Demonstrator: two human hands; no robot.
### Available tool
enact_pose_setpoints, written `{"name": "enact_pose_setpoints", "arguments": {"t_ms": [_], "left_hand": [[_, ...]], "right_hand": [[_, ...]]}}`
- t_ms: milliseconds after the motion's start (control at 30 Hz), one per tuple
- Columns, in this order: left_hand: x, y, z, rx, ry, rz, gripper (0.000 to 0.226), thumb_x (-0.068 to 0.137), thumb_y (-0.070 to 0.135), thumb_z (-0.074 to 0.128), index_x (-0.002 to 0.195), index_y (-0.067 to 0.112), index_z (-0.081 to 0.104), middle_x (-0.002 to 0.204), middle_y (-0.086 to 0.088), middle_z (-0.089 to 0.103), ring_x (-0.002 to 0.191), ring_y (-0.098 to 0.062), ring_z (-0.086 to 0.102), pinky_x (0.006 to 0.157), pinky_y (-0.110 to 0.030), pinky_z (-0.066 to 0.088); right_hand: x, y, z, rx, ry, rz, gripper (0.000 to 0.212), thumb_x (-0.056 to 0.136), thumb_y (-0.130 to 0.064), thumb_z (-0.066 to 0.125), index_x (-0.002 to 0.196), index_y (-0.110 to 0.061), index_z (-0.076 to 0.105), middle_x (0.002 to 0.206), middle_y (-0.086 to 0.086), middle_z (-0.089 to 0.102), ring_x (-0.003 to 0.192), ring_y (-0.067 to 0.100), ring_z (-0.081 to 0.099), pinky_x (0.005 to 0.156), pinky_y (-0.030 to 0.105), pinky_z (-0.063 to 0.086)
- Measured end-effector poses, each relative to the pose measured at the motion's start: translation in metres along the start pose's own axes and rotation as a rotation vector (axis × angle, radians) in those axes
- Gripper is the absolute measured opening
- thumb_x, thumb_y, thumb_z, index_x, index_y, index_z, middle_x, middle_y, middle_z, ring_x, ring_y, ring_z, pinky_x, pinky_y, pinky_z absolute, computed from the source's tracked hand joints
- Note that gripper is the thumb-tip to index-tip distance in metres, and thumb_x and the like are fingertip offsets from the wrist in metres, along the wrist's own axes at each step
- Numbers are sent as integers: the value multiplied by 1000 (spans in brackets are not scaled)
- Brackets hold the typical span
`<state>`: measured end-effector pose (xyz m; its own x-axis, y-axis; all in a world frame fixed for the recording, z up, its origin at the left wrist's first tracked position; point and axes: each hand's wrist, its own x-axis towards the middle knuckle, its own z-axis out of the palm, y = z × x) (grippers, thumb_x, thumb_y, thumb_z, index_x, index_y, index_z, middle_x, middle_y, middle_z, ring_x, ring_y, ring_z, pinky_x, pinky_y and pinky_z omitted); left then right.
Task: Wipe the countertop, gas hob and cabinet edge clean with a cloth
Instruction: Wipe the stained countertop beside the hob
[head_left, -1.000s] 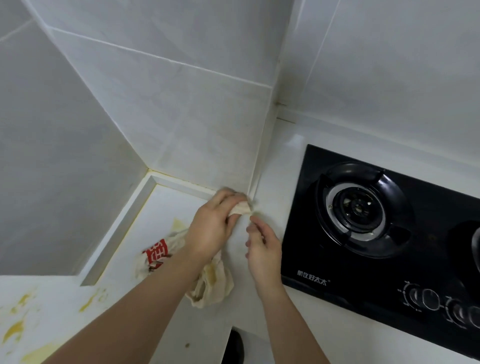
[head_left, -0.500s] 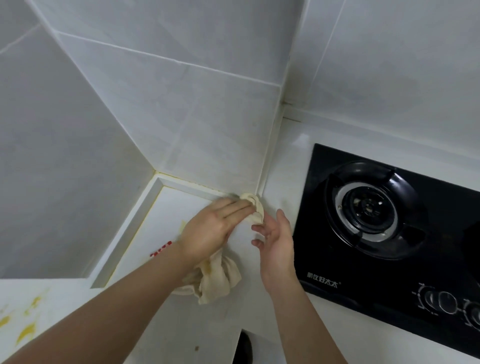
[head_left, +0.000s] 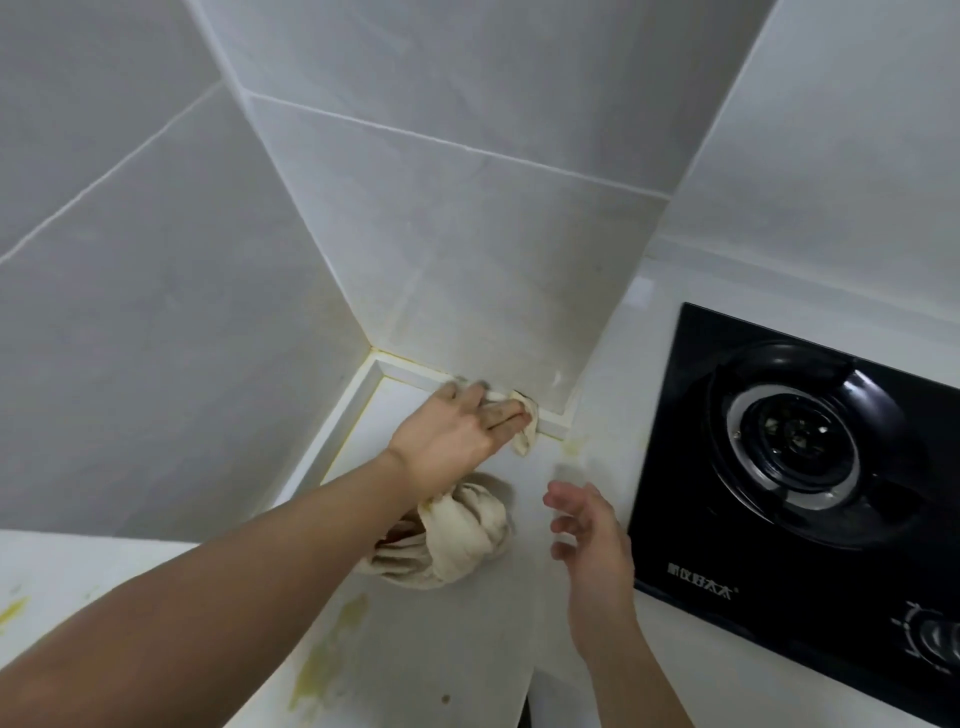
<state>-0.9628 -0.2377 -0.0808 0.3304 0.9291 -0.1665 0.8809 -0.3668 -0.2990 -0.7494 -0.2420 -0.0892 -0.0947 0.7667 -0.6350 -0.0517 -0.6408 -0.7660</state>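
At the centre of the frame, the left hand (head_left: 457, 434) is pressing the cloth (head_left: 457, 535) against the countertop (head_left: 483, 649) ledge with straight fingers; the right hand (head_left: 592, 530) is hovering empty, fingers relaxed, beside the gas hob (head_left: 810, 447) at right

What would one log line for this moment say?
left hand: presses cloth on wall ledge | right hand: open, idle | gas hob: untouched

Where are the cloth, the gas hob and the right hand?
cloth (head_left: 462, 535), head view, bunched part below the wrist.
gas hob (head_left: 670, 467), head view, bare black glass.
right hand (head_left: 592, 535), head view, palm.
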Motion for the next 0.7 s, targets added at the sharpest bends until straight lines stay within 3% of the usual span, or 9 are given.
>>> {"name": "enact_pose_setpoints", "arguments": {"t_ms": [67, 200, 533, 700], "left_hand": [[-11, -10, -5, 63, -34, -35, 71, 95, 4, 34, 163, 18, 21, 164, -2, 34, 128, -34, 49, 96, -43, 40], [-38, -40, -6, 157, -211, -179, 67, 103, 10, 34, 163, 13, 5, 170, -5, 17, 129, -32, 43, 102, -43, 33], [-58, -54, 2, 287, -342, -447, 52, 102, 19, 39, 150, 4, 30, 134, -5, 55, 119, -24, 50, 92, -37, 33], [-56, -54, 0, 323, -416, -488, 46, 101, 22, 41, 143, 4, 39, 120, -5, 56, 113, -23, 50, 92, -35, 35]], "right_hand": [[-1, -3, 3, -20, -10, -25, 37, 104, -29, 51, 89, -16, 82, 94, 3, 77, 81, 17, 55, 68, 34, 41], [-5, -7, 12, -59, -51, -56, 30, 101, -22, 53, 88, -17, 80, 91, 0, 77, 81, 17, 55, 69, 35, 41], [-14, -3, 34, -226, -155, -84, 20, 97, -26, 60, 93, -18, 77, 95, -2, 75, 81, 14, 55, 78, 32, 43], [-19, 6, 25, -255, -151, -71, 18, 98, -27, 61, 94, -19, 77, 92, -5, 75, 81, 13, 55, 78, 31, 44]]}}
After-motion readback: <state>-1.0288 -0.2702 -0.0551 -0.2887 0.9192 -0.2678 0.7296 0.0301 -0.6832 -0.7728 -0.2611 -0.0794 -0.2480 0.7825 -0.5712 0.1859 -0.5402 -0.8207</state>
